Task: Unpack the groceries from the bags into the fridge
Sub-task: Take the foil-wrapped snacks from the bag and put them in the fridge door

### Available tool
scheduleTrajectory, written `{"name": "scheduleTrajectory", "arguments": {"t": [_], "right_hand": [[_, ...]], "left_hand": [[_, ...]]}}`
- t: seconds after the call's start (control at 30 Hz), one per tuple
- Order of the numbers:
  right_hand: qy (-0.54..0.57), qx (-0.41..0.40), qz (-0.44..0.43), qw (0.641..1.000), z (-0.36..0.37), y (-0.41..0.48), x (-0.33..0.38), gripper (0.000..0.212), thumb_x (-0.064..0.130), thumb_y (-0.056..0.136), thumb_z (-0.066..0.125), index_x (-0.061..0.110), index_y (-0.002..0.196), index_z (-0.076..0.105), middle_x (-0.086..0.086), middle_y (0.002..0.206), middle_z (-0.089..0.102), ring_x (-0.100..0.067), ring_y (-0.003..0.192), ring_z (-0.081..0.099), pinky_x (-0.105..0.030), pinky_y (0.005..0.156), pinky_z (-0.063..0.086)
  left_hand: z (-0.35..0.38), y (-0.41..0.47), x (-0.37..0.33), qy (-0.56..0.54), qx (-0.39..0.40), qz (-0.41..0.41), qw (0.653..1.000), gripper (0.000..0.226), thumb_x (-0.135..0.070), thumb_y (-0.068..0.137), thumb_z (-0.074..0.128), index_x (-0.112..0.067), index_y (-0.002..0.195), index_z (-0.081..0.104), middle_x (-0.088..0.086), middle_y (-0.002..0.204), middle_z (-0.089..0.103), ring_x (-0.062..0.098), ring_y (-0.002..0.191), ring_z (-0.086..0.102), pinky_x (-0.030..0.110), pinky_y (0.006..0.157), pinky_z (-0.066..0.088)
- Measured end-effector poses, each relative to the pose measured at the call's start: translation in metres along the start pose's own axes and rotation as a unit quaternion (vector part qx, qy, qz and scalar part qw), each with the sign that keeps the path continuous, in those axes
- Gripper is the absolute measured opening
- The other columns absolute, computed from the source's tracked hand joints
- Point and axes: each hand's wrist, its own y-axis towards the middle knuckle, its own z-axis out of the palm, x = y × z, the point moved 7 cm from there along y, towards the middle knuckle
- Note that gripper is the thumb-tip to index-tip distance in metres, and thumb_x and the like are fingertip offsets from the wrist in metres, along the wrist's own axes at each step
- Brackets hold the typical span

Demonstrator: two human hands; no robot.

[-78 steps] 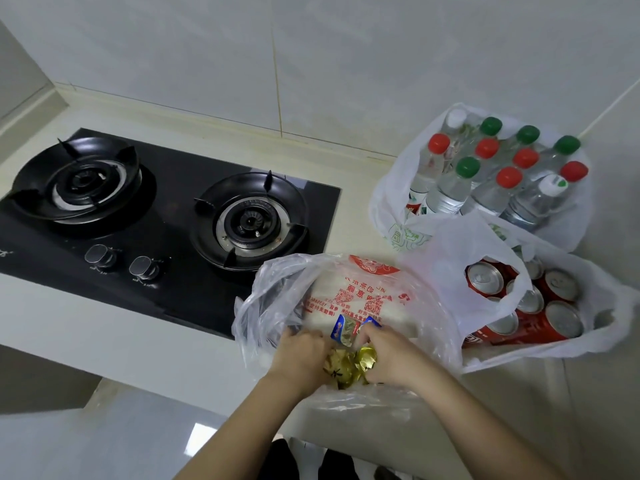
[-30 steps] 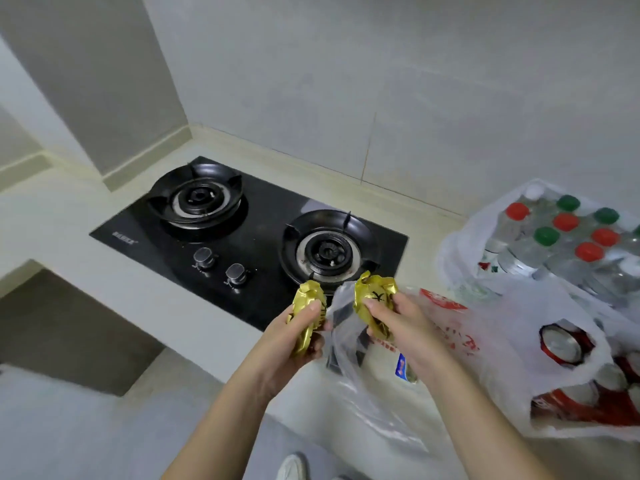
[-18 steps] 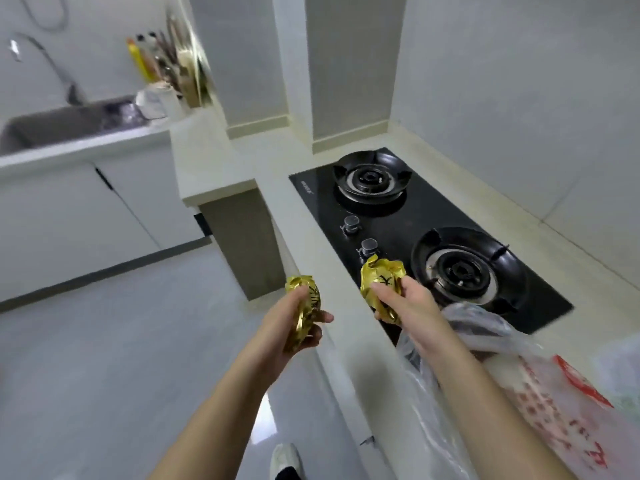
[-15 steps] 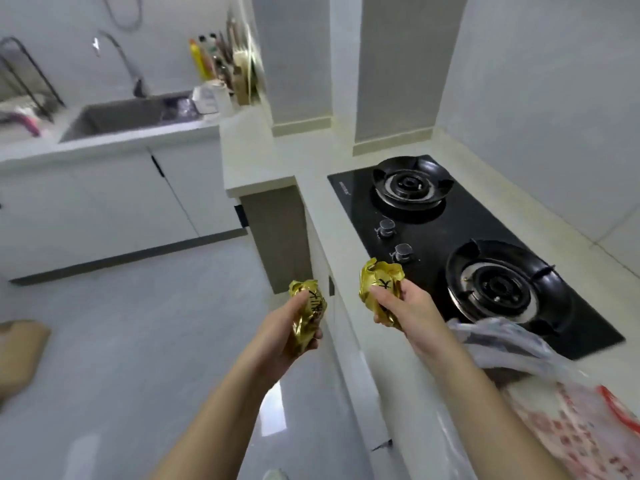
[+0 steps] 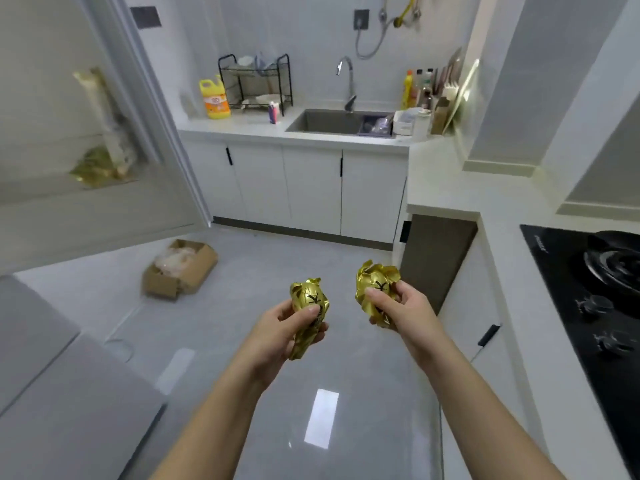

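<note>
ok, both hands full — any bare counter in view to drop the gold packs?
Free: the corner counter between sink and stove, and the strip between yellow jug and sink. Crowded: right of the sink, bottles and containers; dish rack behind.

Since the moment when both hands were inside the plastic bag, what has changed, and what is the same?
Both hands came out of the bag, each with one gold foil packet: the left hand grips one gold packet, the right hand the other packet. The person turned left, away from the stove, toward the sink. The grip on each packet has not changed.
</note>
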Motion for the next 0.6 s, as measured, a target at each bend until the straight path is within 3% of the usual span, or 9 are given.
{"name": "scheduleTrajectory", "arguments": {"t": [0.17, 0.27, 0.43, 0.6], "right_hand": [[-0.014, 0.087, -0.018, 0.996, 0.128, 0.01, 0.016, 0.022, 0.024, 0.085, 0.073, 0.018, 0.105, 0.067, -0.002, 0.093, 0.074, -0.012, 0.082, 0.069, -0.03, 0.079, 0.056], [-0.021, 0.128, -0.033, 0.991, 0.19, 0.015, 0.028, 0.024, 0.025, 0.083, 0.075, 0.017, 0.105, 0.067, -0.004, 0.093, 0.074, -0.015, 0.083, 0.068, -0.033, 0.08, 0.056], [-0.028, 0.189, -0.071, 0.979, 0.269, 0.023, 0.065, 0.02, 0.02, 0.085, 0.074, 0.017, 0.103, 0.067, -0.002, 0.091, 0.073, -0.014, 0.081, 0.067, -0.033, 0.079, 0.056], [-0.028, 0.242, -0.127, 0.961, 0.327, 0.041, 0.116, 0.018, 0.02, 0.085, 0.073, 0.017, 0.102, 0.067, -0.001, 0.09, 0.071, -0.013, 0.082, 0.067, -0.026, 0.072, 0.053]], "left_hand": [[-0.115, -0.031, -0.033, -0.016, -0.089, 0.046, 0.995, 0.023, -0.016, 0.086, 0.066, -0.005, 0.107, 0.066, 0.015, 0.092, 0.074, 0.024, 0.09, 0.071, 0.028, 0.077, 0.057], [-0.164, -0.047, -0.057, -0.02, -0.12, 0.083, 0.989, 0.022, -0.015, 0.086, 0.065, -0.004, 0.106, 0.066, 0.013, 0.091, 0.074, 0.026, 0.09, 0.071, 0.032, 0.079, 0.057], [-0.221, -0.061, -0.097, -0.012, -0.165, 0.126, 0.978, 0.017, -0.017, 0.088, 0.063, -0.009, 0.102, 0.068, 0.012, 0.095, 0.073, 0.026, 0.09, 0.068, 0.04, 0.086, 0.055], [-0.255, -0.063, -0.148, 0.036, -0.185, 0.181, 0.965, 0.022, -0.02, 0.09, 0.061, -0.007, 0.107, 0.068, 0.011, 0.102, 0.073, 0.021, 0.089, 0.068, 0.029, 0.077, 0.056]]}}
